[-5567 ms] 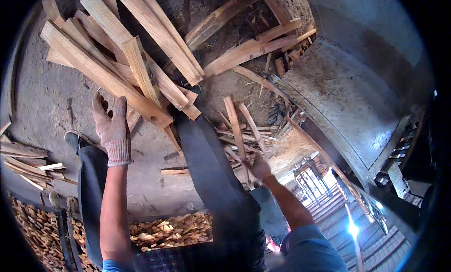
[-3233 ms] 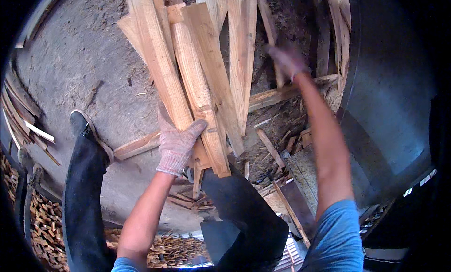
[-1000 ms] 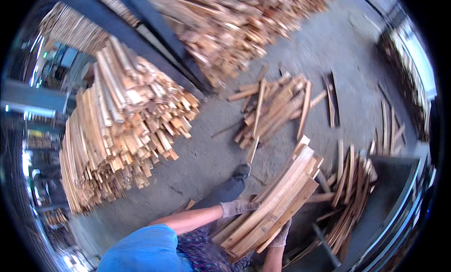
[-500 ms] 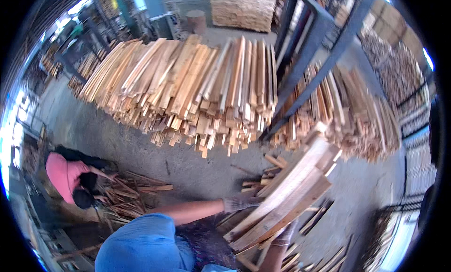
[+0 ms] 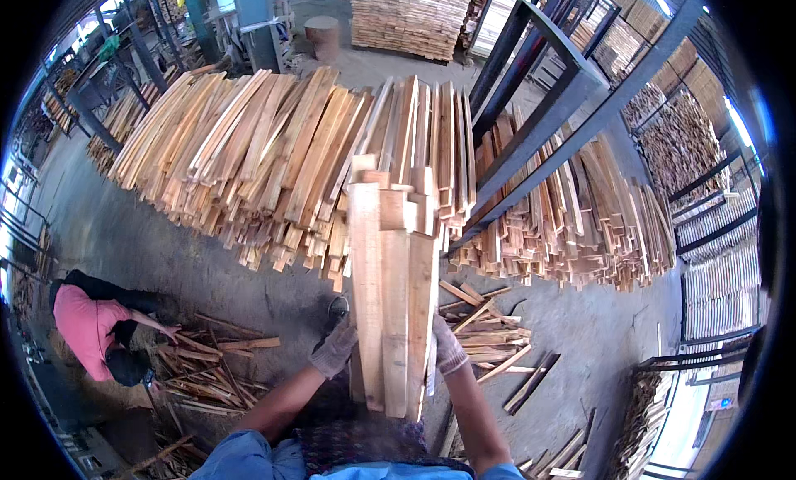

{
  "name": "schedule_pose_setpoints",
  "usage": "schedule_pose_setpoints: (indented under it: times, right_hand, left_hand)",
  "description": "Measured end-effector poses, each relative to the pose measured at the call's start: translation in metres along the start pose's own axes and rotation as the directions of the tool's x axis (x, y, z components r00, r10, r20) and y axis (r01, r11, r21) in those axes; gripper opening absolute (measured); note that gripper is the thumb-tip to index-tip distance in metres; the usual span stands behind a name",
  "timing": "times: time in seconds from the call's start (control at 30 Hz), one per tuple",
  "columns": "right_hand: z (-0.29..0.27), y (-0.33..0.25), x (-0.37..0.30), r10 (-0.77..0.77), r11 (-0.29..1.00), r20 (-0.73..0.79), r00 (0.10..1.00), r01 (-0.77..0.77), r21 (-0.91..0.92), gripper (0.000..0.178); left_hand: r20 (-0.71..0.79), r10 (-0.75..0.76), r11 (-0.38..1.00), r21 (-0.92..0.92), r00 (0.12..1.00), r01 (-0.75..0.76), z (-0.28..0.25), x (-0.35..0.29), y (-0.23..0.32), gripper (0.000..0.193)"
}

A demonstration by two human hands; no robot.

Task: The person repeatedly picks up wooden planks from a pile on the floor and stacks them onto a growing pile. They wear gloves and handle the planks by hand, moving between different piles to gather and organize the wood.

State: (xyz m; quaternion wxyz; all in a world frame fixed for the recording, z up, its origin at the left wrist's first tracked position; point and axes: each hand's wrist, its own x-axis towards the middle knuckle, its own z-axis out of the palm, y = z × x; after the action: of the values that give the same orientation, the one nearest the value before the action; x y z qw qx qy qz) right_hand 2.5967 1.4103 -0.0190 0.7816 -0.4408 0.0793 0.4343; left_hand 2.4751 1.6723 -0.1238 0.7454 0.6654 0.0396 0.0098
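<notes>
A bundle of wooden boards (image 5: 394,314) stands out in front of me, its near ends close to my body and its far ends toward the big stack. On its left side my left hand (image 5: 336,350), in a pale knit glove, is closed against the boards. My right hand (image 5: 448,347), gloved alike, grips the opposite side. The fingers of both hands are partly hidden by the wood. Beyond the bundle lies a wide stack of long boards (image 5: 240,148), which the far ends overlap in view.
A dark metal frame (image 5: 531,165) rises between the wide stack and another board stack (image 5: 580,206) on the right. Loose wood pieces (image 5: 489,339) litter the floor to my right. At left, a person in a pink top (image 5: 87,327) bends over a scrap wood pile (image 5: 207,364).
The bundle has swung from the right to straight ahead and now points away from me, both hands still on it. My view has turned rightward slightly.
</notes>
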Motion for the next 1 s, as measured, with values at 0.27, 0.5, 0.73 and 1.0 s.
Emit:
schedule_pose_setpoints:
  times: [0.27, 0.5, 0.73, 1.0]
  right_hand:
    - [0.101, -0.102, 0.144, 0.024, 0.997, 0.138, 0.990, -0.033, 0.068, 0.071]
    - [0.201, -0.264, 0.278, -0.132, 0.991, 0.045, 0.990, 0.132, -0.003, 0.078]
    - [0.186, -0.326, 0.368, -0.771, 0.290, -0.211, 0.601, 0.036, -0.956, 0.083]
    - [0.157, -0.250, 0.386, -0.707, -0.041, -0.029, 0.706, -0.082, -0.996, 0.086]
  left_hand:
    - [-0.159, -0.012, 0.879, 0.468, 0.987, 0.086, -0.108, 0.121, 0.106, 0.072]
    - [-0.057, -0.016, 0.968, 0.249, 0.998, 0.030, -0.170, 0.321, 0.257, 0.065]
    - [-0.480, 0.200, 0.671, 0.703, 0.854, 0.237, -0.220, 0.418, 0.258, 0.088]
    - [-0.280, -0.019, 0.331, 0.904, 0.960, 0.271, -0.209, 0.418, 0.188, 0.119]
